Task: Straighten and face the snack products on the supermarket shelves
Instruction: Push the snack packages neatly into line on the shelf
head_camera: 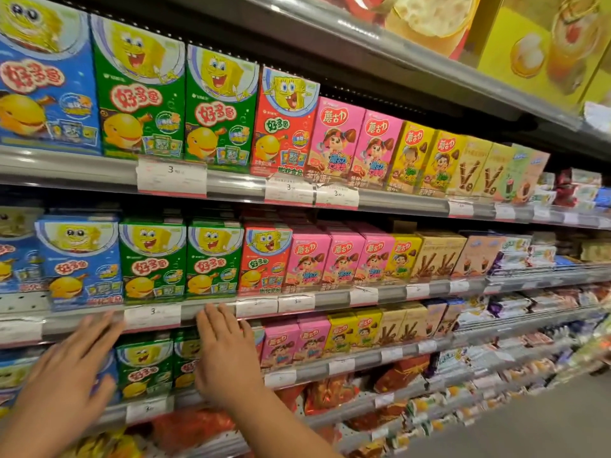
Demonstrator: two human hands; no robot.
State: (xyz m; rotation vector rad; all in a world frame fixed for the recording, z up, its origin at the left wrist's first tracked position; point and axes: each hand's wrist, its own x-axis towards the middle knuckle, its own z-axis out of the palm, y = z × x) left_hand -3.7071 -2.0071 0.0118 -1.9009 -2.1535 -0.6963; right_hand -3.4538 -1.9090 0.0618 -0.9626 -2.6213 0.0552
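— Were the hands holding anything?
— No — left hand (66, 368) and right hand (224, 355) were spread flat, each grip empty, before the green fish-cracker boxes (145, 368) on the third shelf (357, 360).
— Risk?
— A hard push could topple boxes backward, I'd judge.

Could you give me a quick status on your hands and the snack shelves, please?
Left hand open, flat toward blue boxes. Right hand open, over green boxes. Nothing gripped. Nothing in the way.
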